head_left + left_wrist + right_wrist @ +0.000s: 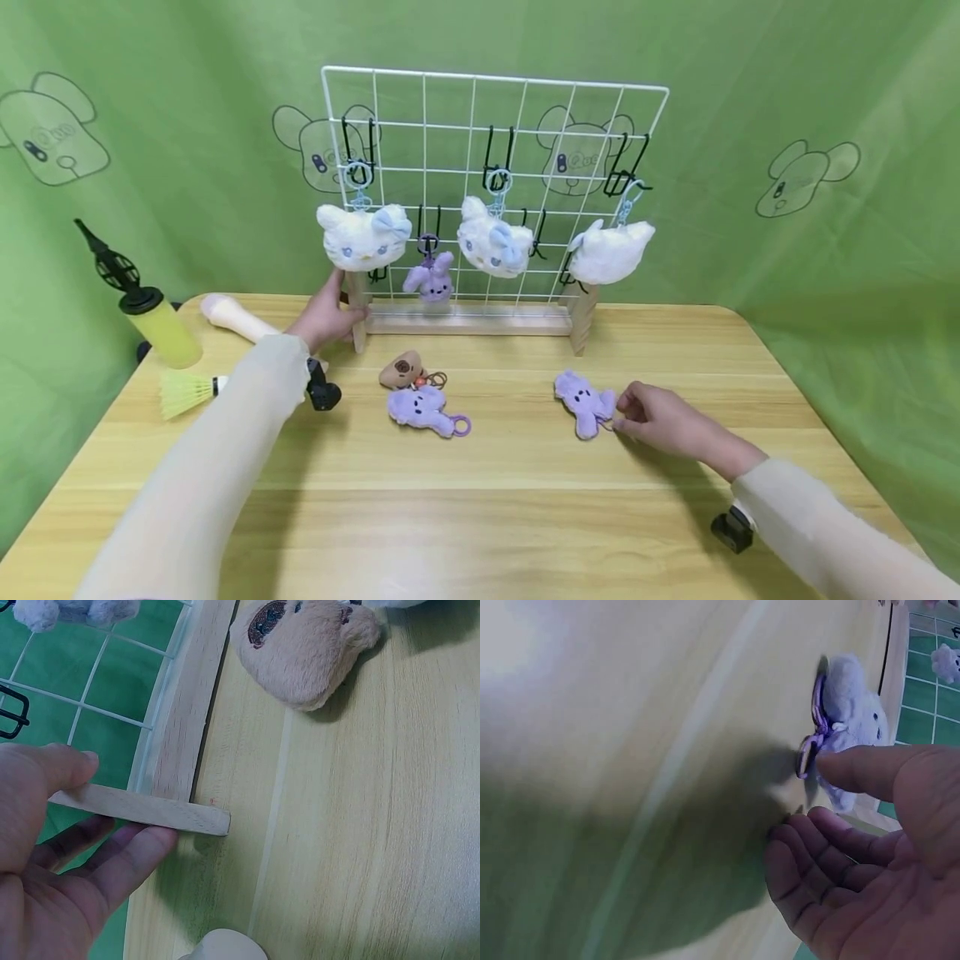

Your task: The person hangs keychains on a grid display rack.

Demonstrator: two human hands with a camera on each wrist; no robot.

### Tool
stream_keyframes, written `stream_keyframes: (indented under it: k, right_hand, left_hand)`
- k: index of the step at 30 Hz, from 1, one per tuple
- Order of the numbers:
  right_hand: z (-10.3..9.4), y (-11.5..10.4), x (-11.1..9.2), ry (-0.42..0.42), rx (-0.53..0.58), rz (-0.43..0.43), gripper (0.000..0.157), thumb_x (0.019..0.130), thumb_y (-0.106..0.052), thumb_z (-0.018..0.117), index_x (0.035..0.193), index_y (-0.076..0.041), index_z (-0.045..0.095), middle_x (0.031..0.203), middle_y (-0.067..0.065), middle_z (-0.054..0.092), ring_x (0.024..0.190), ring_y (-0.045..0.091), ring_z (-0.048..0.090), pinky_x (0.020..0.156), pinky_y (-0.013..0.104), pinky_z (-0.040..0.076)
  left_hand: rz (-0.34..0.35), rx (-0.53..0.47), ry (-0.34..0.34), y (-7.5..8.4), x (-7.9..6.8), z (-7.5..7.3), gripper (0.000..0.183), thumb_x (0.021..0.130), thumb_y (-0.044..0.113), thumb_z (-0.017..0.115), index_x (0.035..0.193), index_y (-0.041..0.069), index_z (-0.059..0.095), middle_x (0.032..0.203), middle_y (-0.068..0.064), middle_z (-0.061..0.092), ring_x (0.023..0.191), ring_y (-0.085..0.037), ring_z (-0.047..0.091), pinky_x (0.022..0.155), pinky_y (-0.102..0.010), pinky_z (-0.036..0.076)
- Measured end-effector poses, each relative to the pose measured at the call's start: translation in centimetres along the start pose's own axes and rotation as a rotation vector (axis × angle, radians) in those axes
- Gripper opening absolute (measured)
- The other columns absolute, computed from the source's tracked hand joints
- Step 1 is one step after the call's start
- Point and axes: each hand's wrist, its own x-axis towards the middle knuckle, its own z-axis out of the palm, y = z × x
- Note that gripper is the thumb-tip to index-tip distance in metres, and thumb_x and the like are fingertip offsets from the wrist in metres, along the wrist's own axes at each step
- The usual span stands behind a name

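My left hand (326, 315) grips the left wooden foot (142, 808) of a white wire grid rack (472, 81), thumb on one side and fingers on the other. On the right, my right hand (667, 419) is beside a purple plush keychain (585, 403) lying on the table. In the right wrist view, the thumb tip overlaps its purple ring (805, 756), while the loosely bent fingers stay apart from the thumb. Another purple plush keychain (420, 408) lies left of centre, against a brown plush keychain (402, 369).
White cat plush keychains (365, 237) and a small purple rabbit plush (433, 279) hang from black hooks on the rack. At the table's left stand or lie a yellow hand pump (168, 333), a shuttlecock (187, 392) and a pale rod-shaped object (238, 317). Green cloth surrounds the table.
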Motion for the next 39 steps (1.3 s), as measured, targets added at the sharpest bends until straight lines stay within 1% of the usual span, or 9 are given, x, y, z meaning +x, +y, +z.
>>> stream_keyframes:
  k: [6,10,13,15,21,27,31,35,39]
  right_hand:
    - [1.1,-0.2,0.0,0.013,0.039,-0.053,0.034,0.09,-0.022,0.082,0.097,0.001,0.059,0.083,0.005,0.058,0.075,0.011,0.047,0.059,0.021,0.042]
    - [2.0,-0.6,0.5,0.061,-0.009,-0.067,0.041,0.086,-0.029,0.085,0.095,-0.001,0.057,0.081,0.004,0.055,0.073,0.012,0.044,0.059,0.021,0.039]
    - [2.3,-1.1,0.8,0.085,-0.055,-0.046,0.046,0.084,-0.035,0.087,0.096,-0.003,0.056,0.082,0.004,0.054,0.074,0.013,0.043,0.06,0.021,0.037]
    - [2.4,-1.3,1.0,0.085,-0.063,-0.034,0.048,0.083,-0.037,0.087,0.096,-0.003,0.056,0.082,0.004,0.053,0.075,0.014,0.043,0.06,0.022,0.036]
    - [2.6,-1.6,1.8,0.07,0.02,-0.048,0.041,0.086,-0.028,0.084,0.097,0.0,0.057,0.084,0.006,0.054,0.077,0.016,0.044,0.062,0.022,0.038]
    - [2.6,-1.8,2.4,0.038,0.109,-0.041,0.032,0.086,-0.017,0.082,0.096,0.001,0.058,0.084,0.006,0.052,0.08,0.018,0.045,0.065,0.023,0.038]
    - [2.6,-2.0,2.6,0.022,0.121,-0.024,0.034,0.085,-0.02,0.083,0.095,0.0,0.057,0.085,0.006,0.051,0.081,0.018,0.044,0.065,0.023,0.037]
    - [2.9,-2.3,2.9,0.032,0.093,0.007,0.039,0.084,-0.028,0.085,0.09,-0.002,0.058,0.082,0.006,0.051,0.078,0.018,0.044,0.064,0.023,0.036]
    - [3.0,-2.5,3.2,0.043,0.079,0.005,0.035,0.086,-0.026,0.084,0.087,-0.003,0.058,0.08,0.005,0.051,0.075,0.017,0.044,0.062,0.023,0.036]
  left_hand:
    - [0.003,-0.01,-0.001,-0.1,0.1,-0.1,0.106,0.101,0.003,0.06,0.167,0.032,-0.017,0.166,-0.037,0.022,0.132,-0.058,0.054,0.095,-0.055,0.065]
    - [-0.002,-0.009,0.0,-0.1,0.2,-0.1,0.106,0.1,0.003,0.061,0.167,0.032,-0.017,0.165,-0.038,0.025,0.132,-0.057,0.054,0.095,-0.054,0.065]
    - [-0.007,-0.009,0.001,-0.2,0.3,-0.1,0.106,0.1,0.003,0.061,0.167,0.031,-0.017,0.163,-0.038,0.028,0.131,-0.057,0.055,0.094,-0.054,0.065]
    - [-0.007,-0.009,0.0,-0.2,0.3,-0.1,0.106,0.1,0.003,0.061,0.167,0.031,-0.017,0.164,-0.038,0.026,0.131,-0.057,0.055,0.093,-0.053,0.066]
    - [-0.008,-0.004,-0.001,-0.4,0.4,-0.1,0.106,0.101,0.004,0.06,0.167,0.032,-0.018,0.17,-0.035,0.016,0.134,-0.058,0.052,0.093,-0.052,0.066]
    - [-0.016,-0.008,0.001,-0.2,0.3,0.0,0.106,0.101,0.004,0.06,0.167,0.032,-0.018,0.169,-0.036,0.017,0.133,-0.058,0.054,0.093,-0.053,0.066]
    - [-0.018,-0.005,0.003,-0.1,0.2,0.0,0.106,0.101,0.004,0.06,0.166,0.032,-0.019,0.169,-0.036,0.017,0.133,-0.058,0.054,0.093,-0.053,0.066]
    - [-0.019,0.0,0.003,-0.1,0.2,0.0,0.106,0.101,0.005,0.06,0.166,0.032,-0.019,0.169,-0.036,0.017,0.133,-0.057,0.054,0.093,-0.053,0.066]
    - [-0.02,0.001,0.004,-0.1,0.2,0.0,0.106,0.101,0.005,0.06,0.166,0.032,-0.019,0.17,-0.035,0.016,0.133,-0.057,0.054,0.093,-0.052,0.066]
